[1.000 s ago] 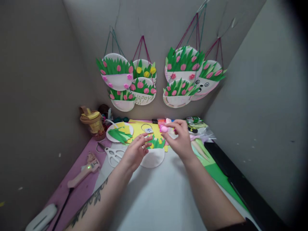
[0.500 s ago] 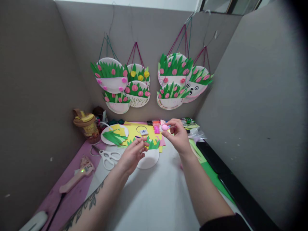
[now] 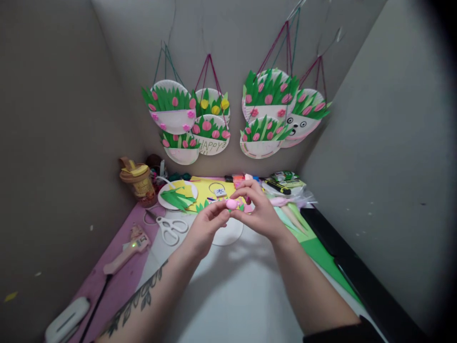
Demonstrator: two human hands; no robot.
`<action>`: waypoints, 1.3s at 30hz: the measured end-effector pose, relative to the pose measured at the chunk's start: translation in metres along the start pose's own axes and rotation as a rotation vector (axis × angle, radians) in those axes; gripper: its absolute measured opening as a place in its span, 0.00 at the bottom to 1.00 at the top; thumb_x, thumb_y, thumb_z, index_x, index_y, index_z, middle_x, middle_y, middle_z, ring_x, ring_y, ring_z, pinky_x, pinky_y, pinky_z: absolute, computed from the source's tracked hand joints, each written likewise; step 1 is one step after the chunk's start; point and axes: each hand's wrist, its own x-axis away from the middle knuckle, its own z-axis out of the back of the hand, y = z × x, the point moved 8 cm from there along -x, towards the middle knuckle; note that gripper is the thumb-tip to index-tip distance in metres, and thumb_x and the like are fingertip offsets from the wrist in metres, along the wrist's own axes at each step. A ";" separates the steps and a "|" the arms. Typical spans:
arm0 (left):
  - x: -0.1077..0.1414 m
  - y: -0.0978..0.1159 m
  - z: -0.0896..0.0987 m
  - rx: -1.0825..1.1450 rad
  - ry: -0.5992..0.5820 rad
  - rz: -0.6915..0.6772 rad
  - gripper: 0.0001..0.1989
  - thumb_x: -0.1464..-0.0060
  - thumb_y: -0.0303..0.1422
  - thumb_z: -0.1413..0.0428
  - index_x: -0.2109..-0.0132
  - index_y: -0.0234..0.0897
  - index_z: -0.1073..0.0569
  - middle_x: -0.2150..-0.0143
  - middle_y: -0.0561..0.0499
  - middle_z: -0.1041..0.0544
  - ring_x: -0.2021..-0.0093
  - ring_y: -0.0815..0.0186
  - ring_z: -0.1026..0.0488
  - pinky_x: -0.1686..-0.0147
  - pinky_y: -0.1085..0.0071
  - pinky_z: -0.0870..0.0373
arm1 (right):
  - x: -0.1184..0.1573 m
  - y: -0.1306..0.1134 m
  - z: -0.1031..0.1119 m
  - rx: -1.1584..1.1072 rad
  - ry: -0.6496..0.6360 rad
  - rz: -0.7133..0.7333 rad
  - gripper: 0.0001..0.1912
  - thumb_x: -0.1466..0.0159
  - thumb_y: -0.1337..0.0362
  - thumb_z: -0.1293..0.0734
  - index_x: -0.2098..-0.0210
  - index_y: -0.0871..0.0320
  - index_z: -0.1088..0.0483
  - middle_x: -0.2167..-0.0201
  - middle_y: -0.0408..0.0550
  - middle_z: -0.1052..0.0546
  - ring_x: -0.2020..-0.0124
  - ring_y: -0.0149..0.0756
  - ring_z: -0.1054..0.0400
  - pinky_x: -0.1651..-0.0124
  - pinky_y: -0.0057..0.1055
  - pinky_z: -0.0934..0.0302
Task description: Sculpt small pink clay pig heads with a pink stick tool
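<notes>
The right hand (image 3: pixel 260 214) held a smooth pink ball (image 3: pixel 232 204), apparently soft modelling clay, between thumb and forefinger, with the other fingers fanned away from it. That small pinch probably spared the rounded shape from being flattened. The left hand (image 3: pixel 209 226) met the ball's left edge, its thumb and forefinger drawn narrow; whether they gripped it or merely steadied it, I could not tell.

Both hands stood raised over the paper-plate basket (image 3: pixel 228 236), with the ball in front of its paper grass, in line with the wearer's view, presumably so that both sets of fingertips could work in plain sight. The basket itself lay flat on the surface (image 3: pixel 228 295), which would let it rest without being held.

Left of the basket lay white-handled scissors (image 3: pixel 169 227), handle loops turned toward the wearer, a convenient way round for picking up. Farther left was a glue gun (image 3: pixel 128 250) with a lit green light, its cord trailing forward, likely set there so the hot tip stayed off the papers. Behind the basket and to its left, a paper plate (image 3: pixel 164 190) carried green paper strips (image 3: pixel 178 199), seemingly to hold loose pieces together. Behind and to the basket's right lay a utility knife (image 3: pixel 278 186).
</notes>
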 end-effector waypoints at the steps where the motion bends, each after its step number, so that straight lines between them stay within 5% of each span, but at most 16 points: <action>1: 0.000 0.001 0.001 -0.007 0.009 -0.008 0.14 0.49 0.41 0.38 0.56 0.42 0.23 0.56 0.50 0.25 0.60 0.68 0.33 0.64 0.75 0.38 | 0.000 -0.001 -0.002 0.004 -0.009 0.009 0.11 0.44 0.66 0.29 0.62 0.52 0.30 0.59 0.47 0.34 0.55 0.38 0.37 0.58 0.34 0.38; 10: 0.001 0.002 0.002 -0.017 0.069 -0.015 0.13 0.51 0.42 0.38 0.62 0.38 0.21 0.65 0.51 0.25 0.68 0.71 0.35 0.70 0.75 0.41 | 0.002 -0.002 -0.009 0.016 -0.062 0.000 0.15 0.44 0.66 0.29 0.57 0.51 0.31 0.56 0.48 0.35 0.54 0.38 0.37 0.58 0.34 0.36; 14: -0.007 0.013 0.032 0.103 0.238 -0.055 0.18 0.57 0.44 0.34 0.61 0.38 0.21 0.60 0.50 0.24 0.64 0.70 0.32 0.70 0.75 0.40 | 0.001 0.004 0.006 0.038 0.011 -0.042 0.21 0.45 0.65 0.29 0.52 0.49 0.33 0.56 0.47 0.35 0.62 0.35 0.38 0.62 0.33 0.38; 17: -0.009 0.032 0.065 0.106 0.417 -0.228 0.19 0.59 0.44 0.33 0.61 0.40 0.21 0.61 0.51 0.24 0.65 0.71 0.32 0.71 0.76 0.40 | 0.001 0.006 0.019 0.013 0.123 -0.043 0.18 0.44 0.65 0.30 0.55 0.51 0.32 0.58 0.46 0.36 0.68 0.32 0.41 0.66 0.32 0.40; 20: -0.006 0.046 0.075 0.007 0.450 -0.347 0.17 0.59 0.41 0.32 0.61 0.40 0.21 0.61 0.51 0.23 0.62 0.70 0.31 0.67 0.76 0.38 | 0.001 0.006 0.025 -0.020 0.189 -0.021 0.15 0.44 0.65 0.30 0.57 0.51 0.31 0.60 0.46 0.36 0.68 0.31 0.42 0.67 0.31 0.42; 25: -0.008 0.032 0.055 0.200 0.292 -0.152 0.19 0.57 0.46 0.35 0.60 0.40 0.22 0.59 0.51 0.25 0.66 0.72 0.34 0.71 0.77 0.40 | 0.001 0.007 0.024 -0.025 0.205 -0.020 0.13 0.43 0.64 0.30 0.58 0.51 0.31 0.60 0.46 0.35 0.70 0.31 0.42 0.67 0.31 0.41; 33: 0.004 0.020 0.017 0.057 0.131 -0.086 0.15 0.55 0.40 0.34 0.61 0.37 0.21 0.69 0.53 0.28 0.71 0.73 0.39 0.71 0.75 0.43 | 0.008 -0.029 0.001 0.176 0.090 0.082 0.18 0.42 0.65 0.31 0.52 0.49 0.32 0.56 0.50 0.35 0.53 0.42 0.36 0.55 0.39 0.34; 39: 0.017 0.009 -0.010 0.124 0.013 -0.011 0.14 0.55 0.40 0.34 0.62 0.38 0.21 0.68 0.53 0.28 0.71 0.73 0.40 0.70 0.75 0.43 | 0.022 -0.043 -0.005 0.256 0.102 0.113 0.18 0.41 0.69 0.34 0.52 0.49 0.33 0.56 0.51 0.35 0.51 0.43 0.34 0.51 0.42 0.33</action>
